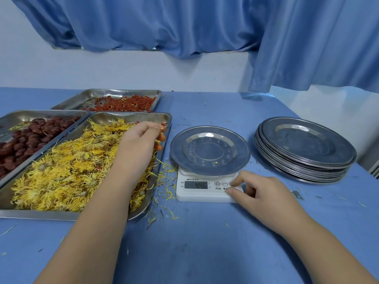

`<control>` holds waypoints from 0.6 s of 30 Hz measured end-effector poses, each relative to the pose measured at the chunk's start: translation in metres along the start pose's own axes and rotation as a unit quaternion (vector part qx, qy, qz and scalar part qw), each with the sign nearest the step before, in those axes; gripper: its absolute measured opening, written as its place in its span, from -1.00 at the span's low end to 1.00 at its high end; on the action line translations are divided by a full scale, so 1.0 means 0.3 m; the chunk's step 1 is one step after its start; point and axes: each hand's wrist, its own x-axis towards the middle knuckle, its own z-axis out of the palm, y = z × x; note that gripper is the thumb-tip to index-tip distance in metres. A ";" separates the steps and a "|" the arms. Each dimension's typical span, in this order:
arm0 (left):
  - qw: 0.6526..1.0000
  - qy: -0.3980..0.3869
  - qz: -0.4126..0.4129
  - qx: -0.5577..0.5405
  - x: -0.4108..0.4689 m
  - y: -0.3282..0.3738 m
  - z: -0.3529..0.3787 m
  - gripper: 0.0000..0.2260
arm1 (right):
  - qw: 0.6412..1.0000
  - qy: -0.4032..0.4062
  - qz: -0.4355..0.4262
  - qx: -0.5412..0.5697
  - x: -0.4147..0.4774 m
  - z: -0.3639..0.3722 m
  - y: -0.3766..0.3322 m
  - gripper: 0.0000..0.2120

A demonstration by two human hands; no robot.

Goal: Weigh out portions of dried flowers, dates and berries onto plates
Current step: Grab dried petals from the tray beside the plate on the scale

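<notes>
Resting on the white plastic digital scale (207, 189) is a round, shallow stainless plate (210, 151), bare except for a yellow fleck; a stack of matching plates (305, 149) stands to its right on the blue cloth-covered table (205, 242). Left hand (141, 138) lies over the wispy yellow dried flowers (67, 171) in a rectangular steel tray (141, 210), fingers curled; what they grip I cannot tell. Right hand (260, 193), loosely curled and empty, fingertips on the scale's buttons; wrinkled dark-red dates (26, 140) and small red berries (125, 105) fill the other trays.
</notes>
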 end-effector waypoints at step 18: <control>0.998 0.001 0.038 0.040 -0.021 0.009 0.015 -0.87 | 0.997 0.077 0.010 -0.007 0.056 -0.012 -0.074 -0.81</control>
